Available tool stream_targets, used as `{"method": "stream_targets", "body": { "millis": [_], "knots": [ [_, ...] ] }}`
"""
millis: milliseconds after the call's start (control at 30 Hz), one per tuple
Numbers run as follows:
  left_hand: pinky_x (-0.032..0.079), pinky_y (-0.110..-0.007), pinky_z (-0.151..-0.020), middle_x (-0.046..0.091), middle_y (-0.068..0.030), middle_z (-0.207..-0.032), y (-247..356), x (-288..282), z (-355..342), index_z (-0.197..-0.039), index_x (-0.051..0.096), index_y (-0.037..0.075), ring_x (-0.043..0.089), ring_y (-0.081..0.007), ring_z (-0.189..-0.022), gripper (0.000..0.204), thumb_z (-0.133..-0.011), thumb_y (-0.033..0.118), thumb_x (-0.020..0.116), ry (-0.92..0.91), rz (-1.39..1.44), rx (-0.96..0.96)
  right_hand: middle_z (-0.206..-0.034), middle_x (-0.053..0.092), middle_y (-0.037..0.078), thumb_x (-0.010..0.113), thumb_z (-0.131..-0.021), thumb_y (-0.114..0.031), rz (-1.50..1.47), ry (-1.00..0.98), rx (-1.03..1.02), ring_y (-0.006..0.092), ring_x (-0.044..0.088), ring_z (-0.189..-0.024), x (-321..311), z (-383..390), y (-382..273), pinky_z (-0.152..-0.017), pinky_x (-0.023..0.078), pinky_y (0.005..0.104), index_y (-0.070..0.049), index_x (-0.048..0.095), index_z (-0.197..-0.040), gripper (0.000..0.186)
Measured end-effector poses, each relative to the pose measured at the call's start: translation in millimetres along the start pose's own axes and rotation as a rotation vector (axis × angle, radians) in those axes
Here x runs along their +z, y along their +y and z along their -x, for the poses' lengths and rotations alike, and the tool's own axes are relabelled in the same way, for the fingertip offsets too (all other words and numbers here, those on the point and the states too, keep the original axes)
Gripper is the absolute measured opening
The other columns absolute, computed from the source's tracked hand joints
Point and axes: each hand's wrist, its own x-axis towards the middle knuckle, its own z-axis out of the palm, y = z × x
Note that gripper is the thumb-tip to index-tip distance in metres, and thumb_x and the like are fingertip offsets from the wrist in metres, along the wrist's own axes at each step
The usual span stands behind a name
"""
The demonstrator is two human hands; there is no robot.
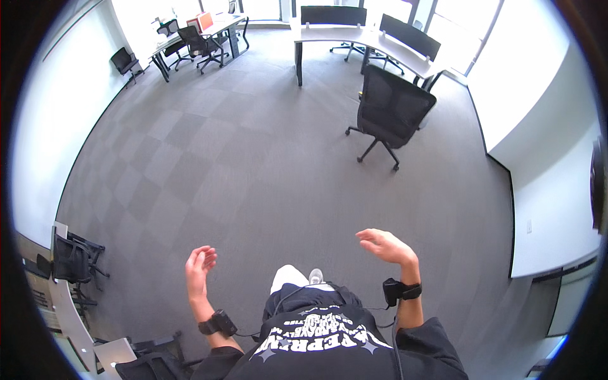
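My left hand [199, 265] is raised in the air on the left, its fingers loosely bent and holding nothing. On the other side, my right hand [385, 246] is held up with its fingers stretched inward, and nothing is in it. A black strapped device [218, 323] circles my left wrist, and a similar black device [401, 291] sits on the right one. Thin black cables run from both toward my body. Neither hand touches anything; below them lies grey carpet [285, 196].
A black mesh office chair [396, 104] stands ahead to the right, before white desks [329, 33] with dark screens. More desks and chairs [196, 44] are at the far left. Close on the left are another chair [73, 256] and a laptop [114, 353]. White walls flank both sides.
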Motion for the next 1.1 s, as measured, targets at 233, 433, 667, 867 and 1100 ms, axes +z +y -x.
{"method": "stream_targets", "body": {
  "millis": [233,433,667,867,1100],
  "knots": [
    [0.047,-0.027,-0.077,0.063,-0.0039,-0.099,-10.4,-8.9,-121.2,-0.108,0.058,0.007,0.060,-0.0130,-0.088,0.022,-0.095,0.021,0.045,0.267,0.105,-0.109,-0.115,0.059,0.017,0.050,-0.095,-0.027,-0.051,-0.227,-0.176,0.0269,0.058,-0.105,-60.5,-153.7,-14.9,-0.089,0.047,0.0354,0.000,0.052,-0.122,0.038],
    [0.047,-0.027,-0.076,0.063,-0.0045,-0.099,23.5,33.0,-298.3,-0.107,0.058,0.007,0.060,-0.0129,-0.087,0.021,-0.095,0.019,0.044,0.262,0.139,-0.092,-0.116,0.059,0.017,0.050,-0.094,-0.030,0.093,-0.170,-0.024,0.0278,0.058,-0.105,-122.2,-275.1,-19.8,-0.089,0.047,0.0348,-0.002,0.053,-0.123,0.040],
    [0.048,-0.025,-0.076,0.065,-0.0052,-0.096,116.4,170.4,-503.5,-0.102,0.060,0.005,0.062,-0.0123,-0.086,0.019,-0.095,0.016,0.046,-0.060,-0.047,0.041,-0.114,0.061,0.015,0.051,-0.094,-0.026,-0.049,0.046,0.098,0.0253,0.060,-0.102,-202.6,-367.3,-10.4,-0.089,0.047,0.0333,-0.001,0.055,-0.121,0.036],
    [0.049,-0.029,-0.081,0.065,-0.0093,-0.097,163.5,294.7,-622.3,-0.102,0.059,0.002,0.062,-0.0165,-0.089,0.021,-0.094,0.016,0.045,-0.408,0.030,0.020,-0.116,0.061,0.012,0.051,-0.095,-0.028,-0.245,-0.047,0.216,0.0215,0.058,-0.107,-249.6,-454.5,32.0,-0.091,0.045,0.0302,-0.005,0.054,-0.124,0.037],
    [0.049,-0.029,-0.082,0.065,-0.0093,-0.098,185.8,392.2,-752.6,-0.103,0.059,0.002,0.062,-0.0168,-0.091,0.021,-0.094,0.013,0.043,-0.421,-0.025,-0.084,-0.114,0.062,0.013,0.052,-0.094,-0.027,-0.254,0.042,0.274,0.0221,0.058,-0.107,-367.1,-579.7,71.2,-0.092,0.045,0.0310,-0.003,0.054,-0.122,0.036]
  ]
}}
